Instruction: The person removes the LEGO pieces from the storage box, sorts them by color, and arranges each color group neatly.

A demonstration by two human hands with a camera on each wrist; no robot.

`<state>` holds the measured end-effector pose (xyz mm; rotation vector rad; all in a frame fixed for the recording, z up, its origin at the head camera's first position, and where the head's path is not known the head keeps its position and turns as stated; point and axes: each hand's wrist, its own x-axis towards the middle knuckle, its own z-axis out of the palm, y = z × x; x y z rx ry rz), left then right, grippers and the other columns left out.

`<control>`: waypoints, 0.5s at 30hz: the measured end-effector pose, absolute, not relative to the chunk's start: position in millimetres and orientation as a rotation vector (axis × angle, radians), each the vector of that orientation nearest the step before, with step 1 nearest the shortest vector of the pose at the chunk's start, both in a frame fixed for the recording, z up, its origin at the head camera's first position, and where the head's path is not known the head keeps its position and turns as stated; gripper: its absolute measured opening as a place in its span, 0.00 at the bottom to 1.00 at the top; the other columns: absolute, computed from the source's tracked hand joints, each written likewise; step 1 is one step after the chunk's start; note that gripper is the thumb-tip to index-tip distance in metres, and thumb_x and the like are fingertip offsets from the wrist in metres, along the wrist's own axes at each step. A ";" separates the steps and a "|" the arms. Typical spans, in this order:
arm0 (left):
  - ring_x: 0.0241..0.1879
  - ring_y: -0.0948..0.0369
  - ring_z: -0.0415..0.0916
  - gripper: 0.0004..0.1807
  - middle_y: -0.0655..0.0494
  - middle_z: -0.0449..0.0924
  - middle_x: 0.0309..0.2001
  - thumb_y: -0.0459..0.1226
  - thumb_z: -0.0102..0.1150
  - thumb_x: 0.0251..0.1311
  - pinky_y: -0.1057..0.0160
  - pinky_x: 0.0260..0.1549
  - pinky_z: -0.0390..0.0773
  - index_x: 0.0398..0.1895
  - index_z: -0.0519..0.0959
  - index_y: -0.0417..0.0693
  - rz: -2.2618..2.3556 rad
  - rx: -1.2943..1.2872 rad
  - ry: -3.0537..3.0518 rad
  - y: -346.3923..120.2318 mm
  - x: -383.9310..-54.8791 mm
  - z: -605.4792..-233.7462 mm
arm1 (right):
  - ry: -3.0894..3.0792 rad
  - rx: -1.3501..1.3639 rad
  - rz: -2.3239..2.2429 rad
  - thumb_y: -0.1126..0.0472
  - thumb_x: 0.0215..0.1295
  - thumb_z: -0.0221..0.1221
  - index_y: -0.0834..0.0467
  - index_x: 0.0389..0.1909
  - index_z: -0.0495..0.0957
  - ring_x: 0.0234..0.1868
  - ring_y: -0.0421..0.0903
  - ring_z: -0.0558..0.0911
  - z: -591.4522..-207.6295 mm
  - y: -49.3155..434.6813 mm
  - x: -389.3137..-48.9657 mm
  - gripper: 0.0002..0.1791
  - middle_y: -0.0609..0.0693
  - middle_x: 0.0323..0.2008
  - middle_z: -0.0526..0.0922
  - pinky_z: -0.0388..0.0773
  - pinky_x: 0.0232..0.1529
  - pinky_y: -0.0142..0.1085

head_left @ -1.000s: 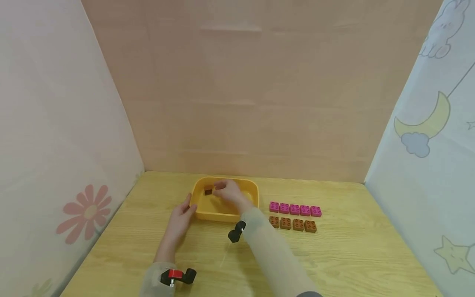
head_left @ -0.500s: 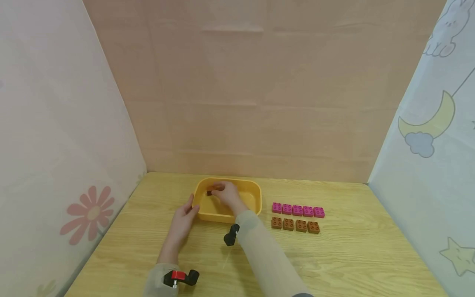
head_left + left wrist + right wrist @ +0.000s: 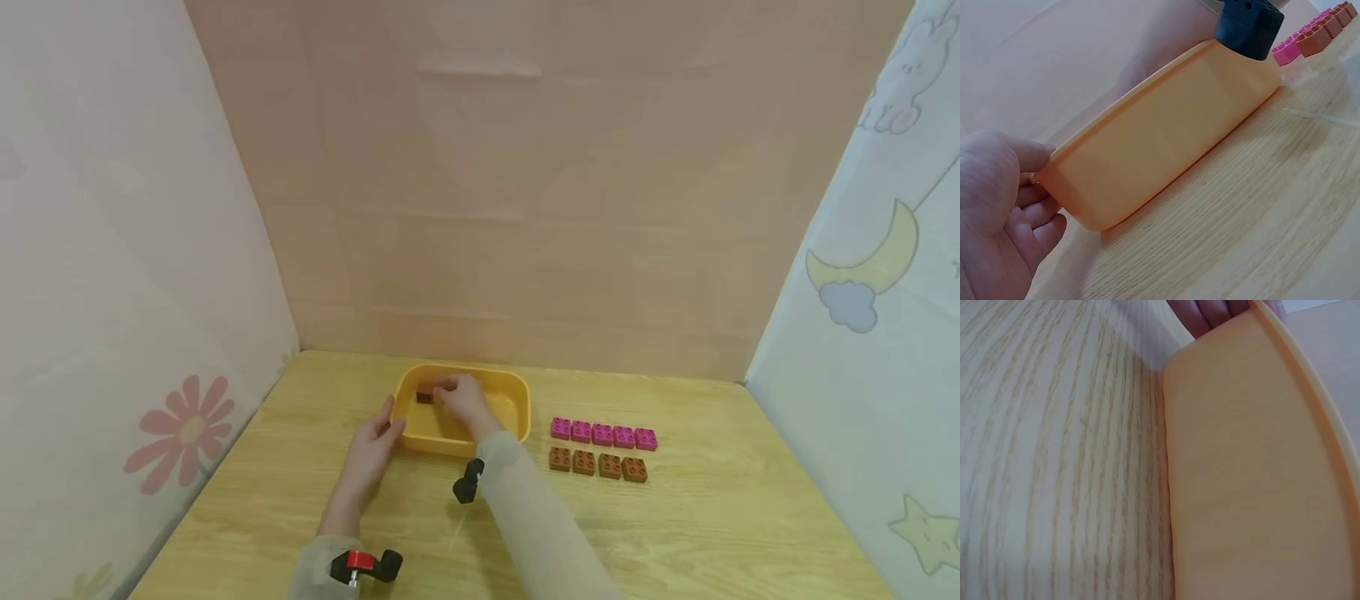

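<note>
A yellow plastic tray (image 3: 517,425) stands on the wooden table. My left hand (image 3: 367,450) grips its left end; in the left wrist view the thumb lies at the rim and the fingers (image 3: 1047,215) are against the outer corner. Inside the tray, toward the back left, is a brown toy brick (image 3: 424,397) with a dark front face. My right hand (image 3: 467,402) reaches in over the front wall and pinches the brick's right end with its fingertips. In the right wrist view the tray's outer wall (image 3: 1254,462) hides that hand and the brick.
To the right of the tray lie two rows of studded toy bricks: several pink bricks (image 3: 602,434) behind several brown bricks (image 3: 584,462). A tan backdrop (image 3: 480,217) rises behind the table (image 3: 697,500), with printed cloths on both sides.
My right fingers covered more of the brick half a second ago; now more of it shows to their left. The left hand keeps its place on the tray. The head view has shifted slightly.
</note>
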<state>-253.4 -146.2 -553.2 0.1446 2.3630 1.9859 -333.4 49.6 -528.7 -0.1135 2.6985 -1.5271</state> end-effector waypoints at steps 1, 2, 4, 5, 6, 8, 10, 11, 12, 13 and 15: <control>0.84 0.47 0.47 0.34 0.47 0.49 0.85 0.41 0.50 0.85 0.46 0.81 0.51 0.85 0.54 0.38 1.984 0.145 2.356 -146.1 -252.9 -553.9 | 2.698 -0.115 -1.532 0.63 0.77 0.64 0.59 0.54 0.90 0.50 0.51 0.86 -529.2 49.7 -332.1 0.11 0.55 0.53 0.90 0.86 0.50 0.42; 0.84 0.47 0.47 0.34 0.47 0.48 0.85 0.41 0.50 0.85 0.46 0.81 0.51 0.85 0.54 0.38 1.986 0.147 2.347 -146.0 -252.5 -554.3 | 2.696 -0.115 -1.535 0.62 0.77 0.64 0.59 0.54 0.90 0.50 0.51 0.86 -529.3 49.6 -331.3 0.12 0.55 0.53 0.90 0.86 0.51 0.43; 0.84 0.47 0.47 0.34 0.47 0.49 0.85 0.41 0.50 0.85 0.47 0.81 0.51 0.85 0.53 0.38 1.987 0.147 2.347 -145.5 -252.1 -554.1 | 2.706 -0.119 -1.528 0.60 0.77 0.64 0.59 0.55 0.89 0.53 0.53 0.86 -529.3 48.9 -330.1 0.12 0.55 0.54 0.89 0.85 0.54 0.45; 0.84 0.47 0.48 0.34 0.47 0.49 0.85 0.41 0.50 0.85 0.47 0.81 0.52 0.85 0.53 0.38 1.987 0.146 2.349 -145.3 -251.8 -553.8 | 2.714 -0.123 -1.519 0.59 0.78 0.64 0.59 0.55 0.89 0.55 0.54 0.85 -529.0 48.4 -329.9 0.13 0.55 0.54 0.89 0.85 0.56 0.46; 0.83 0.46 0.48 0.34 0.46 0.49 0.85 0.41 0.50 0.85 0.46 0.81 0.52 0.85 0.53 0.37 1.987 0.153 2.353 -145.1 -251.6 -553.6 | 2.721 -0.128 -1.510 0.58 0.78 0.64 0.59 0.56 0.89 0.57 0.54 0.85 -528.7 47.9 -329.8 0.13 0.55 0.55 0.89 0.84 0.58 0.47; 0.83 0.45 0.48 0.34 0.45 0.49 0.85 0.40 0.50 0.85 0.45 0.81 0.52 0.85 0.53 0.36 1.986 0.161 2.362 -145.1 -251.6 -552.7 | 2.729 -0.133 -1.494 0.56 0.78 0.64 0.59 0.57 0.89 0.60 0.55 0.84 -527.7 46.7 -329.8 0.15 0.56 0.57 0.88 0.83 0.60 0.49; 0.83 0.45 0.48 0.34 0.44 0.49 0.85 0.40 0.50 0.85 0.45 0.81 0.52 0.85 0.53 0.36 1.984 0.155 2.366 -145.0 -251.1 -551.1 | 2.729 -0.135 -1.485 0.56 0.78 0.64 0.59 0.58 0.88 0.60 0.56 0.84 -526.7 45.9 -329.8 0.16 0.56 0.57 0.88 0.83 0.61 0.49; 0.83 0.45 0.47 0.34 0.44 0.49 0.85 0.39 0.50 0.85 0.45 0.81 0.52 0.85 0.53 0.36 1.987 0.153 2.361 -145.1 -250.7 -550.5 | 2.725 -0.132 -1.481 0.55 0.77 0.65 0.59 0.58 0.88 0.59 0.55 0.84 -526.1 45.7 -329.8 0.16 0.56 0.57 0.88 0.83 0.60 0.48; 0.83 0.44 0.47 0.34 0.43 0.48 0.85 0.39 0.50 0.85 0.44 0.81 0.52 0.85 0.53 0.36 1.987 0.157 2.361 -145.3 -250.4 -550.3 | 2.719 -0.132 -1.482 0.55 0.77 0.65 0.60 0.58 0.88 0.57 0.54 0.85 -525.4 45.6 -329.5 0.17 0.56 0.56 0.88 0.84 0.59 0.47; 0.83 0.45 0.47 0.34 0.44 0.48 0.85 0.39 0.50 0.85 0.45 0.81 0.51 0.85 0.52 0.37 1.987 0.151 2.359 -145.5 -250.1 -549.9 | 2.715 -0.134 -1.481 0.55 0.76 0.66 0.60 0.58 0.88 0.55 0.54 0.86 -524.7 45.6 -329.3 0.17 0.56 0.54 0.89 0.85 0.57 0.46; 0.83 0.45 0.47 0.34 0.45 0.48 0.85 0.39 0.50 0.85 0.45 0.81 0.51 0.85 0.52 0.38 1.985 0.139 2.353 -145.6 -250.0 -549.3 | 2.705 -0.144 -1.487 0.55 0.73 0.68 0.61 0.57 0.88 0.48 0.52 0.87 -523.0 45.9 -329.1 0.18 0.57 0.51 0.90 0.86 0.52 0.43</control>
